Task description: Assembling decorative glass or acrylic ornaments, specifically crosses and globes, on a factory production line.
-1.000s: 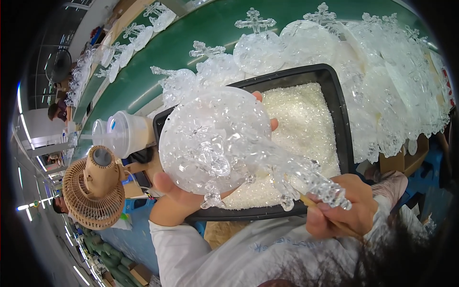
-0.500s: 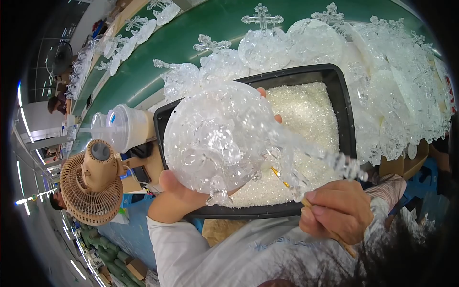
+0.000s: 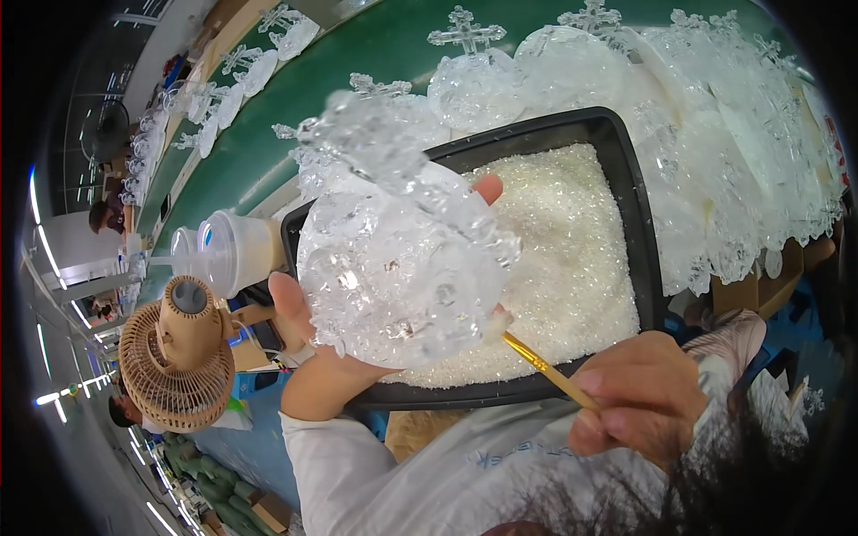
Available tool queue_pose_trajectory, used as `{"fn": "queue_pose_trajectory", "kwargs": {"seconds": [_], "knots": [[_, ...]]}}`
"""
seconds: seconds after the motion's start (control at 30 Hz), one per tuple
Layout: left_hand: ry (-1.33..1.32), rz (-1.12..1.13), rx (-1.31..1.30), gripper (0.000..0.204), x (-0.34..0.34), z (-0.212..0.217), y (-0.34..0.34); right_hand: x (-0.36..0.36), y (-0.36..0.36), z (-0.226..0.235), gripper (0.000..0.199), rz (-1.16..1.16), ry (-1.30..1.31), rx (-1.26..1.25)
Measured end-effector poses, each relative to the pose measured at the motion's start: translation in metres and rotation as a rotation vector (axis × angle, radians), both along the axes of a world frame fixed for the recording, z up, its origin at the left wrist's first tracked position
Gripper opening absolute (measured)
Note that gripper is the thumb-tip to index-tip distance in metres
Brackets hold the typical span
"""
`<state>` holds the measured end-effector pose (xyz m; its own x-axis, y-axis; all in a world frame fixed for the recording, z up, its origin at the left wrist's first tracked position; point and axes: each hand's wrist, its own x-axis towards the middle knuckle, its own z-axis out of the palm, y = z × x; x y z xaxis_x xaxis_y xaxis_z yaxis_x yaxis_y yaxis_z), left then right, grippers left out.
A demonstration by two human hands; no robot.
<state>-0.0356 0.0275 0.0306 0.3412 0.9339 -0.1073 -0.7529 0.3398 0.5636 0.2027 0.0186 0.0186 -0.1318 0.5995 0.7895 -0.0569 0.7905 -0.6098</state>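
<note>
My left hand (image 3: 332, 380) is closed around a clear round-based ornament (image 3: 393, 286), thumb at its left and fingertips showing past its right edge. A clear cross (image 3: 375, 147) rises from it, tilted to the upper left and blurred. Between the fingers of my right hand (image 3: 643, 393) is a thin paintbrush (image 3: 545, 364) with a gold-coloured ferrule. Its tip is close to the ornament's lower right edge; whether they touch I cannot tell. Beneath both hands stands a black tray (image 3: 639, 223) of white sparkling granules (image 3: 563, 232).
Clear cross ornaments (image 3: 469, 85) stand behind the tray, with a dense heap (image 3: 733, 152) at right. A beige fan (image 3: 179, 357) and translucent plastic tubs (image 3: 237, 255) are at left. A green tabletop (image 3: 375, 49) stretches behind. Other people (image 3: 107, 214) are at far left.
The ornament has turned in my left hand: its cross swung from the lower right to the upper left. The brush now shows more plainly, pointing at the ornament's lower right edge.
</note>
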Motion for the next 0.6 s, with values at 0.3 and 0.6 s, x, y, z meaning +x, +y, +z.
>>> {"fn": "queue_pose_trajectory", "kwargs": {"seconds": [0.3,0.6], "knots": [[-0.176,-0.098,-0.072,0.088,0.001,0.007,0.003,0.010,-0.010,0.009,0.037,0.146,0.033,-0.103],[-0.343,-0.435,-0.565,0.081,-0.014,0.019,0.020,0.005,0.001,0.003,0.018,0.160,0.138,0.025]]}}
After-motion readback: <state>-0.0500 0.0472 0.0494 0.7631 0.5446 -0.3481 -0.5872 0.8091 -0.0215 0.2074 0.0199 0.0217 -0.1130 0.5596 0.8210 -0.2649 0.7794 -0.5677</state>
